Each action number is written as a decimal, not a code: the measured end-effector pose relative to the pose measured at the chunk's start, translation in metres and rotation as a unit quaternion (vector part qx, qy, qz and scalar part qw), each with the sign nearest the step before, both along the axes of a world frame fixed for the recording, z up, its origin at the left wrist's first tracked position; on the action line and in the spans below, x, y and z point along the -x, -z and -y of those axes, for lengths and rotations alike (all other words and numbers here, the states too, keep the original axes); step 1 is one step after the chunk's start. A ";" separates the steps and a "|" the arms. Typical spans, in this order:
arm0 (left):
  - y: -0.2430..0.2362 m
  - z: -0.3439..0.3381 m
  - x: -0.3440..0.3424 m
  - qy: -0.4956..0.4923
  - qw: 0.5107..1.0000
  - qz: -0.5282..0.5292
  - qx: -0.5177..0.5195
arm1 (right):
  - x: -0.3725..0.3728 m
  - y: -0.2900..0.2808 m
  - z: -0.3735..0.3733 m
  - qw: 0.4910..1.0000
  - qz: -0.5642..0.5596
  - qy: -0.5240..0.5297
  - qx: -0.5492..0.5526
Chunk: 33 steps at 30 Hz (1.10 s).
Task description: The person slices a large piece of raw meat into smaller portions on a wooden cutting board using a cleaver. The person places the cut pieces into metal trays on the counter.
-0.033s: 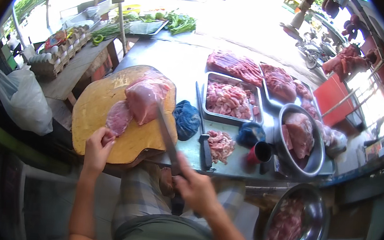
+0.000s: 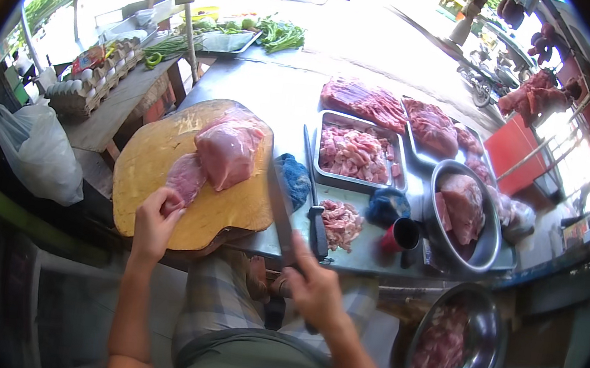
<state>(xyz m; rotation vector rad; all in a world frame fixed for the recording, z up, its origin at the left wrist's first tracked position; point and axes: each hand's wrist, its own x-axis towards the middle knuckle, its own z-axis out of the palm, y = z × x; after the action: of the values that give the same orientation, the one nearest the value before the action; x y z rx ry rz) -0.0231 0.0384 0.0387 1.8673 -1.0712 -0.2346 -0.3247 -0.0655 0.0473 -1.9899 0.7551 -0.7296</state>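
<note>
A round wooden chopping board (image 2: 145,168) lies at the table's near left. On it sit a large chunk of raw pink meat (image 2: 228,152) and a thinner slab (image 2: 184,178) beside it. My left hand (image 2: 154,225) pinches the near end of the thinner slab. My right hand (image 2: 314,291) grips the handle of a long knife (image 2: 279,207). Its blade points away from me along the board's right edge, close to the large chunk. A second knife (image 2: 317,215) lies flat on the table to the right.
A blue cloth (image 2: 295,178) lies by the board. Further right are a metal tray of cut meat (image 2: 321,176), a small meat pile (image 2: 341,223), a red cup (image 2: 402,235), metal bowls of meat (image 2: 489,247) (image 2: 490,348), egg trays (image 2: 89,87) and a white bag (image 2: 36,153).
</note>
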 end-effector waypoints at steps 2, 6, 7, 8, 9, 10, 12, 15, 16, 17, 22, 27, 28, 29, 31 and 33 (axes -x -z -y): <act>-0.017 0.033 0.011 0.061 0.990 -0.067 0.104 | 0.020 -0.004 0.008 0.995 0.004 0.095 0.026; -0.057 0.129 0.042 0.132 0.950 -0.194 0.204 | 0.049 -0.013 0.015 0.971 0.037 0.206 -0.116; -0.066 0.159 0.051 0.126 0.963 -0.116 0.210 | 0.054 -0.013 0.016 0.967 0.055 0.212 -0.127; -0.075 0.187 0.059 0.167 0.951 -0.090 0.244 | 0.057 -0.013 0.017 0.968 0.064 0.217 -0.104; -0.082 0.211 0.068 0.218 0.942 -0.158 0.202 | 0.060 -0.012 0.017 0.964 0.074 0.235 -0.100; -0.083 0.224 0.079 0.192 0.967 -0.089 0.139 | 0.063 -0.011 0.017 0.968 0.059 0.233 -0.075; -0.077 0.230 0.090 0.197 0.979 -0.032 0.046 | 0.071 -0.007 0.019 0.972 0.047 0.228 -0.037; -0.047 0.204 0.109 0.264 0.954 0.036 0.134 | 0.076 0.009 0.023 0.970 0.059 0.230 -0.049; -0.032 0.185 0.111 0.265 0.955 0.029 0.133 | 0.077 0.016 0.024 0.966 0.056 0.238 -0.080; -0.019 0.166 0.109 0.269 0.953 0.028 0.134 | 0.078 0.022 0.025 0.970 0.035 0.230 -0.075; 0.017 0.078 0.042 -0.019 0.975 0.171 0.144 | 0.059 0.048 0.030 0.986 -0.001 0.160 -0.038; 0.031 0.053 -0.043 -0.224 0.928 0.266 -0.138 | 0.012 0.041 0.019 0.996 0.012 0.078 -0.042; 0.035 0.056 -0.051 -0.198 0.934 0.258 -0.146 | 0.002 0.038 0.016 0.998 0.012 0.053 -0.008; 0.040 0.058 -0.056 -0.170 0.941 0.241 -0.164 | -0.009 0.034 0.013 0.999 0.008 0.036 0.013; 0.046 0.060 -0.063 -0.136 0.955 0.207 -0.164 | -0.020 0.022 0.008 0.999 -0.039 -0.027 0.021; 0.048 0.056 -0.067 -0.130 0.968 0.175 -0.125 | -0.042 0.015 0.009 0.989 -0.066 -0.077 0.110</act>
<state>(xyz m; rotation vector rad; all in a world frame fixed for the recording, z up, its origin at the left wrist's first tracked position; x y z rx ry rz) 0.0435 -0.0174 -0.0095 2.3142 -1.0485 0.1258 -0.2822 -0.0744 0.0318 -2.2866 0.6108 -0.6154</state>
